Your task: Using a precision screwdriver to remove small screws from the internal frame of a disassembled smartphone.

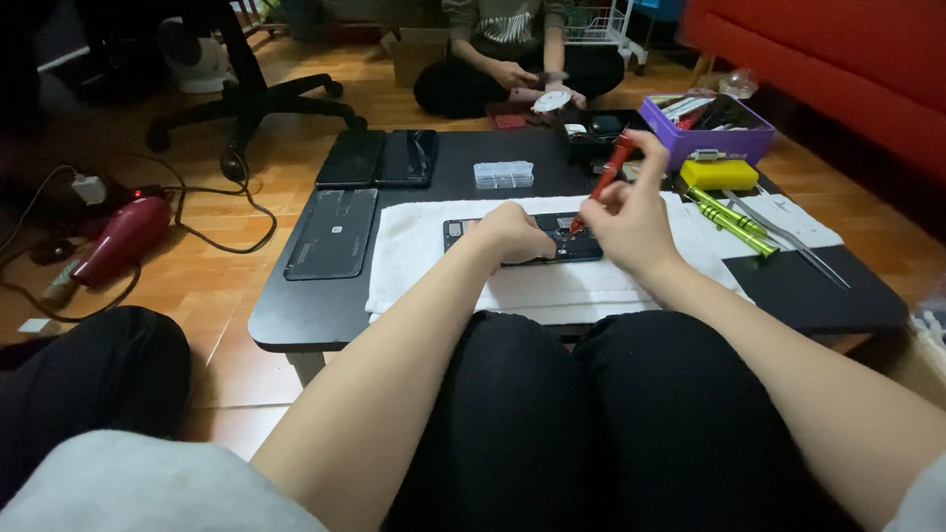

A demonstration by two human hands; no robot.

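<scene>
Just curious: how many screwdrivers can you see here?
3: a red screwdriver in the right hand, two green screwdrivers lying right of the white towel. The purple box may hide more.
</scene>
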